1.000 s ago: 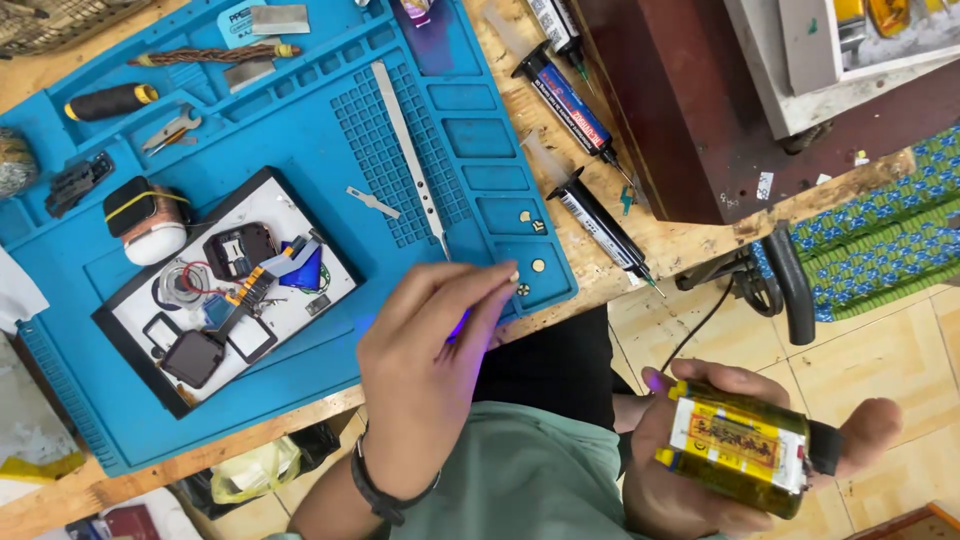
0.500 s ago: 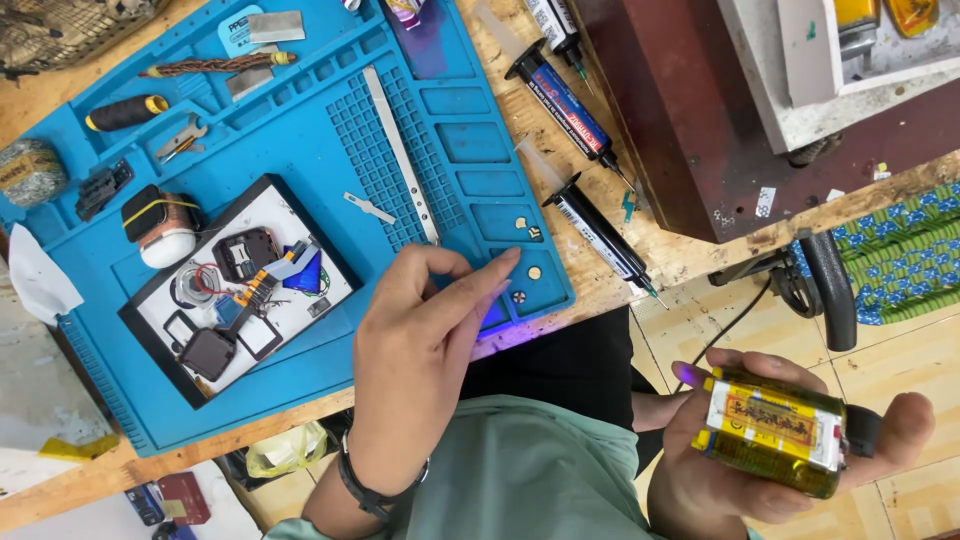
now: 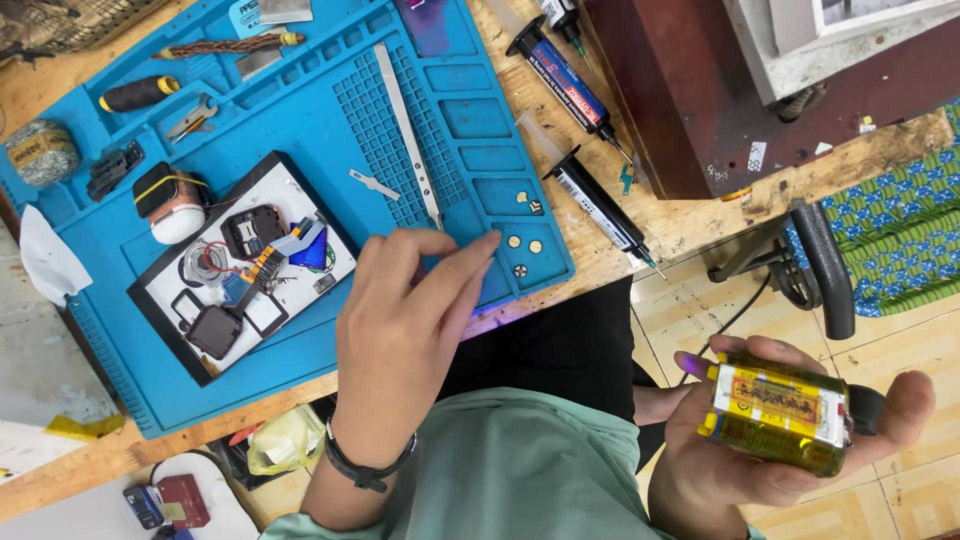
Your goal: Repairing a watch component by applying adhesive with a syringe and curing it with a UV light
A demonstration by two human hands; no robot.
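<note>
My left hand (image 3: 405,330), with a dark band on its wrist, reaches over the front edge of a blue work mat (image 3: 300,120). Its fingertips lie close together beside a small compartment holding tiny gold discs (image 3: 525,243). Whether they pinch anything is hidden. A violet glow shows on the mat's edge under this hand. My right hand (image 3: 760,470) is low at the right, off the bench, closed around a yellow-green taped pack (image 3: 780,412) with a small purple light (image 3: 690,362) at its end.
On the mat lie long metal tweezers (image 3: 408,135), a black-rimmed white board (image 3: 160,300) with dismantled small electronics, and a black-handled driver (image 3: 140,93). Two black glue syringes (image 3: 570,85) (image 3: 600,210) rest on the wooden bench beside a dark box (image 3: 680,90).
My left hand has slid forward and right, its fingertips now beside the compartment with the gold discs. My right hand has kept its hold on the pack and barely moved.
</note>
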